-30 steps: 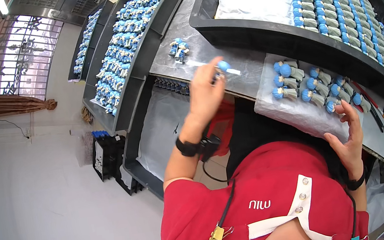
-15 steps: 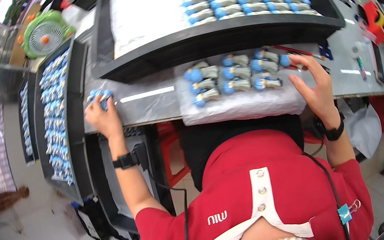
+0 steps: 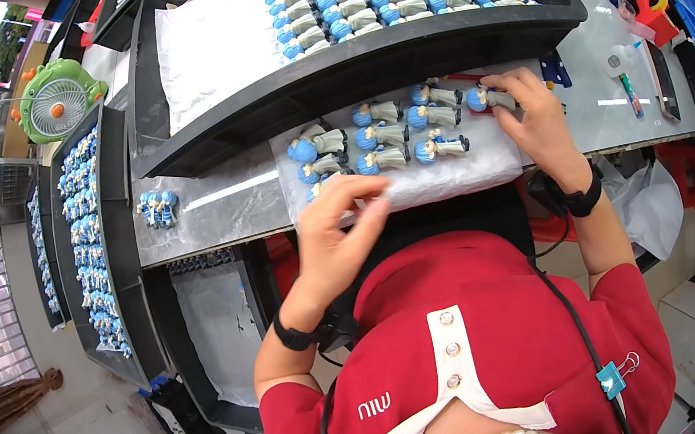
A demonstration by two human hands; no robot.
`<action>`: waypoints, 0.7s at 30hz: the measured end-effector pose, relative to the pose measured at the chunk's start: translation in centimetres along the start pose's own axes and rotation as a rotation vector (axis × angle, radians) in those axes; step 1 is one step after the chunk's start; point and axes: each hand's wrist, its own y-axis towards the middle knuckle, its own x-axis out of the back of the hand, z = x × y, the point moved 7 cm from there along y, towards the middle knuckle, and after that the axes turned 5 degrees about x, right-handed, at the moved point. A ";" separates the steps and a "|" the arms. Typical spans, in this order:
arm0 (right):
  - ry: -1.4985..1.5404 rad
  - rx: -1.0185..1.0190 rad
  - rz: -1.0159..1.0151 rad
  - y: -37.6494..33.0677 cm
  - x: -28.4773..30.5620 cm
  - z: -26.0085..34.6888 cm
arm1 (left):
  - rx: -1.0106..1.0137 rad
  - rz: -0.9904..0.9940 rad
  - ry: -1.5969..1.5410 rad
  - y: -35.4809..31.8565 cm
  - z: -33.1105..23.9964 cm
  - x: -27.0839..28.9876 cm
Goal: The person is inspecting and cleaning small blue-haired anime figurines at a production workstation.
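Small blue-haired figurines in pale grey clothes lie in columns on a white padded sheet in front of me. My right hand is closed at the sheet's right side, thumb and fingers around a figurine that lies beside the others. My left hand hovers at the near left edge of the sheet, fingers bent and thumb apart, with nothing visible between them. It partly covers the nearest figurine of the left column. Farther left, a small cluster of figurines stands on the grey table.
Behind the sheet, a large black tray holds rows of figurines. Another black tray of figurines is at the left, with a green fan beyond it. A red tape dispenser and a phone lie at the right.
My left hand has let go of the figurine cluster at the left and swung right to the sheet. My right hand stays by the figurine at the right end, fingers now closer around it.
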 end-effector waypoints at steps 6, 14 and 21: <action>0.251 0.040 -0.082 -0.5 1.3 4.4 | 0.186 0.197 -0.627 2.2 0.4 -7.6; 0.455 0.128 -0.067 -2.3 0.3 6.6 | 0.283 0.254 -0.987 2.5 2.1 -8.8; 0.543 0.122 0.021 -2.6 -0.7 7.0 | 0.255 0.227 -1.075 1.8 2.5 -7.5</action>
